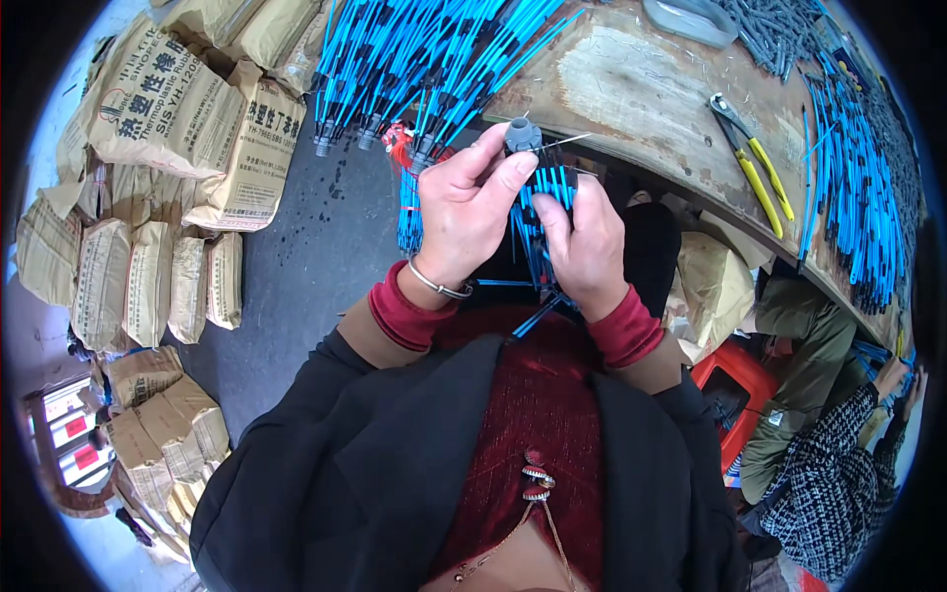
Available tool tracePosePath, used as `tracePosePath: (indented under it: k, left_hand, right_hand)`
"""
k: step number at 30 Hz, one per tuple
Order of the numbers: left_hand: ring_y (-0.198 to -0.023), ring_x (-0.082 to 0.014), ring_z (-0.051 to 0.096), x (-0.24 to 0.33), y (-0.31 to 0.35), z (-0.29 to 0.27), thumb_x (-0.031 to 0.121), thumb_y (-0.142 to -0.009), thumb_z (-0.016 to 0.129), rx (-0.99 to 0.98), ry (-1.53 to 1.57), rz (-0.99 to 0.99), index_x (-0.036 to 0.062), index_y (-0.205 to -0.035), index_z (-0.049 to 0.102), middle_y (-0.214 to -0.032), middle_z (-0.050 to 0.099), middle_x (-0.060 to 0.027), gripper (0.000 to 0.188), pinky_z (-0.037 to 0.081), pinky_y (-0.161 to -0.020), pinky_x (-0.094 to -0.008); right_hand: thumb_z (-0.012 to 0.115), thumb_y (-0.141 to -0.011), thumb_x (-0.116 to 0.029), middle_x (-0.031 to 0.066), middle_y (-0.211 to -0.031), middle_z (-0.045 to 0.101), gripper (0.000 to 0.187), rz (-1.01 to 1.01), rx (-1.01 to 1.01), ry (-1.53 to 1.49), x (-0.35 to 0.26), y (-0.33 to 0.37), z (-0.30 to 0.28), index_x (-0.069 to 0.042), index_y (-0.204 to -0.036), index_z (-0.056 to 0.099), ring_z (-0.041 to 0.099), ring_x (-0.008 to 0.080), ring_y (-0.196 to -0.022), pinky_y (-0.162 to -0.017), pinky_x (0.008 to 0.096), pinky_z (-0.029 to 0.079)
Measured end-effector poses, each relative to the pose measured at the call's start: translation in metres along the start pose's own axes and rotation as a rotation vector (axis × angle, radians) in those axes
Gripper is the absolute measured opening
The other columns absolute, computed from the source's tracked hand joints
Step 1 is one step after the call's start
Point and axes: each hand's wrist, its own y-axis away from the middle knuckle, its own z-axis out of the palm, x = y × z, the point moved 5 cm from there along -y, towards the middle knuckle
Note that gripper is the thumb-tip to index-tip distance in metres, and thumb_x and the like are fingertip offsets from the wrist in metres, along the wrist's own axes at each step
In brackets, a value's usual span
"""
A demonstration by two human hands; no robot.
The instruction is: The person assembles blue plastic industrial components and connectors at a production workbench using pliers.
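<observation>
In front of my chest, my left hand [462, 202] is closed around a grey round plastic hub [523, 136], thumb and fingers on its sides. Thin blue rods with black joints [538, 252] hang below the hub, close between both hands. My right hand [590, 242] pinches among these rods, its thumb bent over them. Thin wire ends stick out to the right of the hub. Where the rods meet the hub is partly hidden by my fingers.
Finished-looking blue rod bundles [414, 59] lie at the far edge. On the wooden table [631, 89] are yellow-handled cutting pliers [755, 168], loose blue rods [858, 187], grey plastic pieces [774, 35] and a clear tray [691, 22]. Paper sacks [168, 109] stand left. A co-worker's patterned sleeve [824, 493] and a red stool [755, 380] are right.
</observation>
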Motion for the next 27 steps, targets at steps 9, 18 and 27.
tracePosePath:
  k: [9, 18, 27]
  left_hand:
    - [-0.084, -0.0075, 0.057, -0.006, 0.002, -0.004, 0.002, -0.084, 0.063, -0.107, 0.067, -0.047, -0.0063, -0.116, 0.056, -0.096, 0.065, -0.0060, 0.034, 0.046, -0.074, -0.0208]
    - [-0.092, -0.0138, 0.061, -0.006, -0.001, -0.011, 0.006, -0.084, 0.064, -0.274, 0.054, 0.015, -0.0076, -0.117, 0.055, -0.102, 0.065, -0.0125, 0.037, 0.047, -0.082, -0.0254]
    - [-0.073, -0.0059, 0.057, 0.007, 0.004, -0.006, 0.007, -0.084, 0.063, -0.092, -0.182, 0.152, -0.0043, -0.114, 0.058, -0.085, 0.067, -0.0066, 0.032, 0.046, -0.066, -0.0208]
  right_hand:
    - [0.063, -0.081, -0.011, 0.0180, -0.074, 0.054, 0.018, -0.004, -0.061, -0.095, 0.004, 0.002, -0.006, 0.001, -0.086, 0.051, 0.055, 0.0358, -0.065, -0.058, 0.0403, 0.045]
    - [0.057, -0.087, -0.016, 0.0215, -0.066, 0.055, 0.021, 0.088, -0.385, -0.151, 0.009, -0.009, -0.007, 0.001, -0.080, 0.047, 0.056, 0.0405, -0.061, -0.053, 0.0443, 0.042]
    - [0.054, -0.089, -0.019, 0.0227, -0.059, 0.052, 0.025, 0.122, -0.423, -0.169, 0.013, -0.011, 0.000, 0.002, -0.079, 0.045, 0.055, 0.0420, -0.058, -0.052, 0.0438, 0.042]
